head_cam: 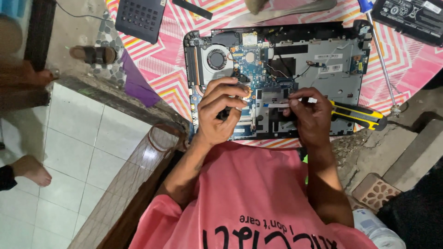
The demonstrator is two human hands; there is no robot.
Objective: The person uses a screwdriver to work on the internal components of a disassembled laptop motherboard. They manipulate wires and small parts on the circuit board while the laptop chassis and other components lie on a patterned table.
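Left hand curled on the open laptop – right hand clamped on a yellow screwdriver – grip tight

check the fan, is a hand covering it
No, the fan lies bare at the laptop's far corner, above the left hand.

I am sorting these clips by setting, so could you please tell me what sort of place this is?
Probably an informal repair spot at a home: an opened laptop lies on a patterned cloth, with white floor tiles, a sandal and rough concrete around it.
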